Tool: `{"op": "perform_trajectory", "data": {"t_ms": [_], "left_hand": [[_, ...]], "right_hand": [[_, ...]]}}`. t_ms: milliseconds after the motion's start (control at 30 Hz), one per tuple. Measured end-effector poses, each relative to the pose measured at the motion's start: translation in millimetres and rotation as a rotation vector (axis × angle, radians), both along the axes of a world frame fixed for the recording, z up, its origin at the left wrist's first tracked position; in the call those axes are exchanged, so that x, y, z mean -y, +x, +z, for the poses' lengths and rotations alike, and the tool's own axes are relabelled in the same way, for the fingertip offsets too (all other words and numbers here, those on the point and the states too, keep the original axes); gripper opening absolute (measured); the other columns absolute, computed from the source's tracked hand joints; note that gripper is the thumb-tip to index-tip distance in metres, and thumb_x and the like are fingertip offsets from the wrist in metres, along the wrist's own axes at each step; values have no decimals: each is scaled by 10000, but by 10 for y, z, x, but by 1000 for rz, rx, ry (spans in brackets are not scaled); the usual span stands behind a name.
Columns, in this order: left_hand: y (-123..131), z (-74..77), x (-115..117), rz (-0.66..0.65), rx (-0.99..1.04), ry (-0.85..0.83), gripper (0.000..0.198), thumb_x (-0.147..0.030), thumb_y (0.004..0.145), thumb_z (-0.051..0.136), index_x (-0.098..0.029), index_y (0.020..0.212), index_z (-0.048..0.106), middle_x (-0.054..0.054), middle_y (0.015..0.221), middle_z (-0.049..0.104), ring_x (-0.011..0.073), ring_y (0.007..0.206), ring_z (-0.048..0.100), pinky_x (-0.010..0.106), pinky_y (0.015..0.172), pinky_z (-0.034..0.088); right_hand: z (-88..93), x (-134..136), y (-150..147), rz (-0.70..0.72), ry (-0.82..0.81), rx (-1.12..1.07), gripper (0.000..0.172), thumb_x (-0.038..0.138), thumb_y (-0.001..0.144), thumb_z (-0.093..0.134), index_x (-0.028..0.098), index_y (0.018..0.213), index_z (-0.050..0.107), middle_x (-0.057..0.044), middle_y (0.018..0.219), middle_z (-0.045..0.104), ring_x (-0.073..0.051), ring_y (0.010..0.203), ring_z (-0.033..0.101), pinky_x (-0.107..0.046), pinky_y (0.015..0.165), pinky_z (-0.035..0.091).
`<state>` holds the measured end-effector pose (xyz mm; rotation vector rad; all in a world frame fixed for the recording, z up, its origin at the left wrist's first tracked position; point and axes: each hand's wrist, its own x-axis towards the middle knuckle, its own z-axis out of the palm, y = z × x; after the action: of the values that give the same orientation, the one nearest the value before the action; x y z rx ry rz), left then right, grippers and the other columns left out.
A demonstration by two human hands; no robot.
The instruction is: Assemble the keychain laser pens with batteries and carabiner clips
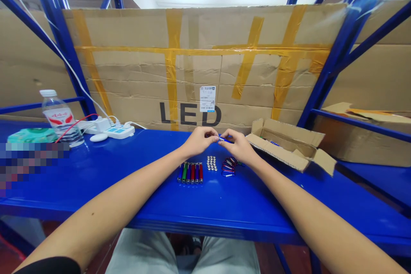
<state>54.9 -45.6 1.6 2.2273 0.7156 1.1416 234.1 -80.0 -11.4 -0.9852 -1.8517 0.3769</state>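
A slim blue metal tube (226,140), like a small keychain flashlight, is held up above the table between my two hands. My right hand (236,144) pinches its body. The closed fingertips of my left hand (201,141) meet its silvery left end; any small part between them is hidden. Below my left hand, several red, green and dark metal tubes (192,173) lie side by side. Silver button cells (211,163) are set out in rows to their right. Under my right hand is a small pile of coloured carabiner clips (228,167).
An open cardboard box (289,143) stands at the right, its flaps spread. Left, a water bottle (61,117), a green packet (32,135) and a white power strip (118,130) with cables sit on the blue table (212,209). A large cardboard panel (138,72) closes off the back.
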Motion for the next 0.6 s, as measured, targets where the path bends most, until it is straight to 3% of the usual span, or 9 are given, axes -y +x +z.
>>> {"op": "perform_trajectory", "data": {"t_ms": [167, 333, 467, 600], "left_hand": [[-1, 18, 27, -13, -33, 28, 125, -243, 795, 617, -141, 795, 689, 37, 765, 693, 155, 732, 582, 282, 696, 434], [-11, 22, 60, 6, -112, 116, 103, -196, 822, 593, -162, 811, 690, 30, 805, 703, 159, 766, 597, 293, 728, 442], [-2, 12, 56, -18, -155, 222, 115, -159, 843, 569, -172, 847, 684, 35, 850, 703, 159, 809, 615, 290, 754, 448], [-6, 24, 56, -31, -169, 265, 113, -163, 848, 568, -179, 855, 680, 30, 858, 700, 151, 798, 605, 283, 750, 447]], "right_hand": [[33, 19, 18, 83, -102, 71, 307, 392, 858, 491, 183, 640, 544, 1, 590, 520, -138, 593, 461, -273, 580, 370], [-6, -69, 74, 126, -219, 75, 442, 534, 832, 491, 186, 560, 480, 20, 528, 441, -106, 509, 356, -260, 513, 285], [-38, -115, 108, 281, -420, -53, 461, 628, 768, 538, 187, 636, 512, 32, 523, 437, -90, 466, 303, -251, 474, 249], [-18, -87, 120, 374, -569, -204, 391, 567, 770, 575, 176, 761, 570, 53, 507, 408, -80, 434, 250, -244, 451, 216]]}}
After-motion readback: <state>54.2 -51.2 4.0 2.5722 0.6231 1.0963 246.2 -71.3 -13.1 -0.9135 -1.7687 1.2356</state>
